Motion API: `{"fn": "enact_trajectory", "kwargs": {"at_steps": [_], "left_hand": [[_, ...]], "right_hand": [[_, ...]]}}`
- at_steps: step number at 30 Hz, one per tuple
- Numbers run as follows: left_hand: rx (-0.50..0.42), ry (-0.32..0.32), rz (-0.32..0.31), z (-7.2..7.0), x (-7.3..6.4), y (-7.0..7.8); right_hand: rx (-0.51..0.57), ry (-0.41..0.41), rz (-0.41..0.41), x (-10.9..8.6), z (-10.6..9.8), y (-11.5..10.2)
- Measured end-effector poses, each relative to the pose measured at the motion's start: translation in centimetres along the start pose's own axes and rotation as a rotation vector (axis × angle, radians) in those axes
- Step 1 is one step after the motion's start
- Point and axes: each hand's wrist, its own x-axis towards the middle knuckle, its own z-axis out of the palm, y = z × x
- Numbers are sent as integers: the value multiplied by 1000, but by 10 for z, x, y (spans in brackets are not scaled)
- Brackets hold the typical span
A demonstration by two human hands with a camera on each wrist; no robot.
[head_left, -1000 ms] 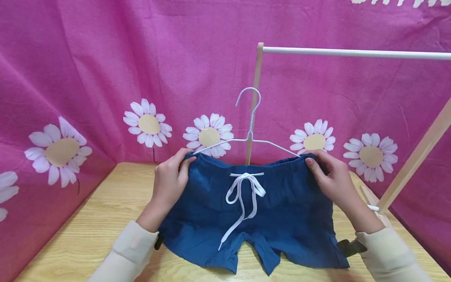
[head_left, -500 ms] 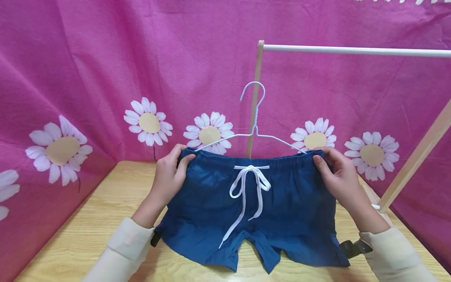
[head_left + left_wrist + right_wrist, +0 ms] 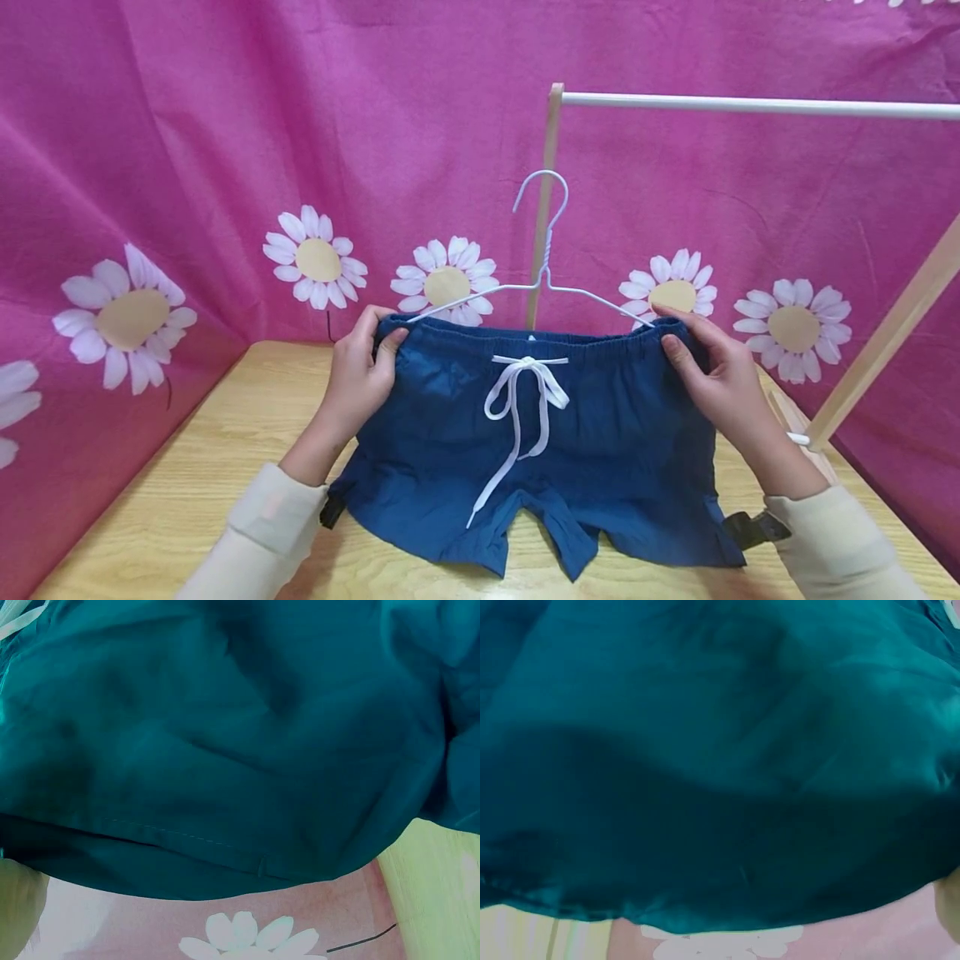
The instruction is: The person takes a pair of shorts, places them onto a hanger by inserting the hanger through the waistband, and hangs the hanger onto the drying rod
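Dark blue drawstring shorts are spread between both hands, with a white bow at the front waistband. The left hand pinches the waistband's left corner, its thumb in front. At the opposite corner the right hand pinches the waistband with the thumb in front and a fingertip raised above the edge. A white wire hanger stands upright with its arm ends inside the waist opening and its hook above. In the left wrist view, blue cloth fills most of the picture; cloth does likewise in the right wrist view.
A clothes rack with a white rail and wooden posts stands behind and to the right. The wooden table lies beneath. Pink cloth with daisies hangs along the back and sides.
The hanger has risen slightly and shifted right relative to a second ago. Both hands have spread a little apart, stretching the waistband wider. The bow rose, then dropped slightly.
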Motion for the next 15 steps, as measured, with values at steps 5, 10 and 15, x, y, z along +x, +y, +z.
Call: {"fn": "enact_trajectory", "kwargs": {"at_steps": [5,10,15], "left_hand": [[-12,21,11,1,2,0],[-27,5,-2,3,2,0],[-51,-4,-31,0,1,-1]], "right_hand": [[6,-5,24,-1,0,1],[13,35,61,-1,1,1],[22,45,54,-1,1,0]]}}
